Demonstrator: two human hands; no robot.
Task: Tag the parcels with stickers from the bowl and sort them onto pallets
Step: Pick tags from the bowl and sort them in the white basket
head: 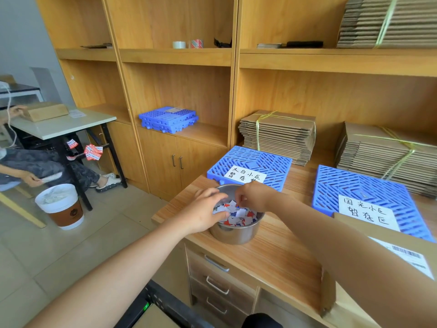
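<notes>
A steel bowl (236, 234) stands on the wooden counter, full of small red, white and blue stickers (237, 215). My left hand (201, 213) grips the bowl's near-left rim. My right hand (254, 196) reaches into the bowl from the right and pinches at the stickers with curled fingers. Two blue plastic pallets with handwritten paper labels lie beyond: one (254, 165) just behind the bowl, the other (369, 192) to the right. A brown cardboard parcel (354, 304) with a barcode label lies at the lower right, partly under my right forearm.
Bundles of flat cardboard (276, 136) sit on the shelf behind the pallets. Spare blue pallets (169, 119) rest on a lower shelf. At the left a seated person works at a small table (63, 125), with a paper-lined bin (60, 205) on the floor.
</notes>
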